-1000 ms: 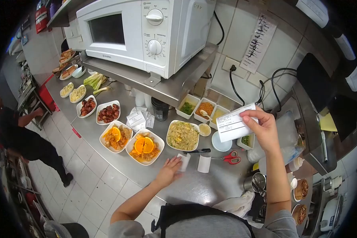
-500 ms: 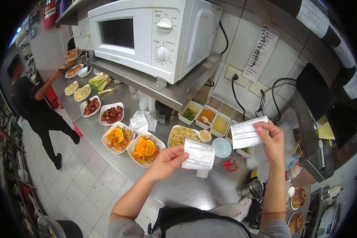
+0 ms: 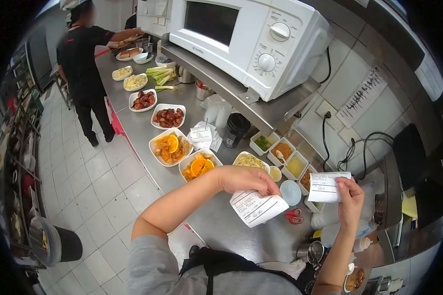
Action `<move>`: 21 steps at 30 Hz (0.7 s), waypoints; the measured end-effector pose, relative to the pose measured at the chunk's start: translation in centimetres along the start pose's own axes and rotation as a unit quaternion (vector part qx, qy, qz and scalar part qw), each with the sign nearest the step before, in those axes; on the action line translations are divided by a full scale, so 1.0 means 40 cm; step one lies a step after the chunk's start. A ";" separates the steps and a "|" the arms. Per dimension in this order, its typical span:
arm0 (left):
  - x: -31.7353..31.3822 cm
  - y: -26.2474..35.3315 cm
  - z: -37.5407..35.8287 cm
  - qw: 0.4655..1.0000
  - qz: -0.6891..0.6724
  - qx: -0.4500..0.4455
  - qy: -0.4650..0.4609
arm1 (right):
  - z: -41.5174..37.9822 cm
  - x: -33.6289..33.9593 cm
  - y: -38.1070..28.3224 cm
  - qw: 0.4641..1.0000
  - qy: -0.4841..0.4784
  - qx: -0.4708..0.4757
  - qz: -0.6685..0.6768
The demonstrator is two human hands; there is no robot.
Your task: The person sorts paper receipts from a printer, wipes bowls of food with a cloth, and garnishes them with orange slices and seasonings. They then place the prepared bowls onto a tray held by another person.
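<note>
My left hand (image 3: 248, 179) pinches a printed paper receipt (image 3: 257, 206) by its upper edge, over the steel counter. To the right, my right hand (image 3: 351, 196) grips a second receipt (image 3: 326, 187), its printed side facing me. Below and between them lie red-handled scissors (image 3: 294, 216) and a pale blue bowl (image 3: 290, 192). Just beyond my left wrist are a bowl topped with orange slices (image 3: 202, 164) and a dish of fried rice (image 3: 248, 160), partly hidden by that hand.
Several food bowls line the counter's left side, with more slips (image 3: 202, 135) beside a black cup (image 3: 236, 129). A white microwave (image 3: 251, 44) stands on the shelf above. Ingredient tubs (image 3: 282, 151) sit at the back. A co-worker (image 3: 81, 64) stands at the far left end.
My view has turned left. My left hand has rotated palm down, turning its receipt so the print shows. The right hand still holds its receipt. The co-worker now reaches over the counter's far end.
</note>
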State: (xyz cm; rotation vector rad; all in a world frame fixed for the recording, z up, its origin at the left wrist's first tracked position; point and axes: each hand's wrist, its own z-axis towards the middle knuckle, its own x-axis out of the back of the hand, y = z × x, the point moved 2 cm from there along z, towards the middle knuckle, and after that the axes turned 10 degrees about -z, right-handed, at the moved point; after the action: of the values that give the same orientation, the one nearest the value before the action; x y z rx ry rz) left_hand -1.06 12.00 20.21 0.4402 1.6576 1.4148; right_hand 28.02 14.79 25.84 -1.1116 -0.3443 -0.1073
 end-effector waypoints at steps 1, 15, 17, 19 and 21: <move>0.001 0.000 0.002 1.000 0.005 0.017 -0.013 | 0.002 -0.002 0.002 1.000 0.002 0.002 0.001; 0.171 -0.026 -0.015 0.983 0.030 -0.126 0.130 | -0.001 -0.010 0.026 1.000 -0.002 -0.020 0.000; 0.294 -0.023 -0.047 0.945 0.076 -0.139 0.285 | 0.000 -0.003 0.033 1.000 0.005 -0.022 -0.003; 0.413 -0.011 -0.093 0.859 0.064 -0.208 0.464 | -0.001 0.003 0.038 1.000 0.002 -0.028 -0.007; 0.530 0.005 -0.141 0.816 -0.013 -0.311 0.487 | -0.002 0.000 0.033 1.000 0.007 -0.028 -0.006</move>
State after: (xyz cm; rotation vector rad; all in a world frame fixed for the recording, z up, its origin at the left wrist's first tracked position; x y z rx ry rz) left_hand -17.12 24.40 11.88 -0.8259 1.7344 2.2291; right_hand 28.38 15.31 24.68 -1.1629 -0.3378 -0.1361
